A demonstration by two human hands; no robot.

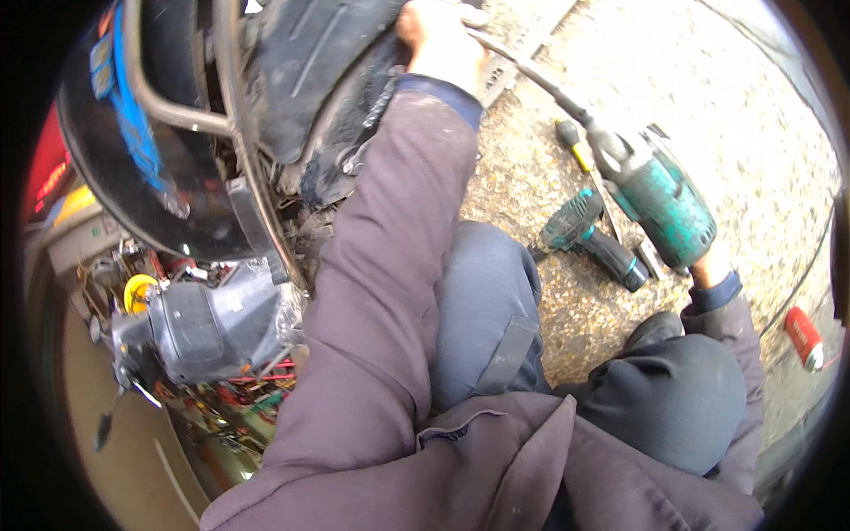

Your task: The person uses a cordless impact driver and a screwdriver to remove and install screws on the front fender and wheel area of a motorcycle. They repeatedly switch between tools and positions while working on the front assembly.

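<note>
Power tool: a scuffed teal power tool (668, 203) lies between two and three o'clock, its rear toward the right hand; a long shaft (549, 88) slants from its nose toward twelve.
Left hand: the left hand (443, 40) is at twelve, near the black panel (328, 62); its fingers are bent inward with little gap, closed on the far end of the shaft.
Right hand: the right hand (707, 267) is at three, behind the tool's rear; the tool body hides the fingers, so how far they are closed, and whether they grip it, cannot be told.
Shaft line: best control should come with shaft and tool body in one straight line, the left hand guiding the tip and the right bearing the weight.
Finger safety: the left fingers and cuff are best well off the shaft before it turns.
Ground at three: a smaller teal driver (589, 239) rests near the tool; the tool is best swung clear of it.
Ground at two: a screwdriver (580, 146) with a black-and-yellow handle lies just beside the shaft, a likely snag.
Outer rim: a red spray can (803, 339) lies between three and four, well apart from both hands.
</note>
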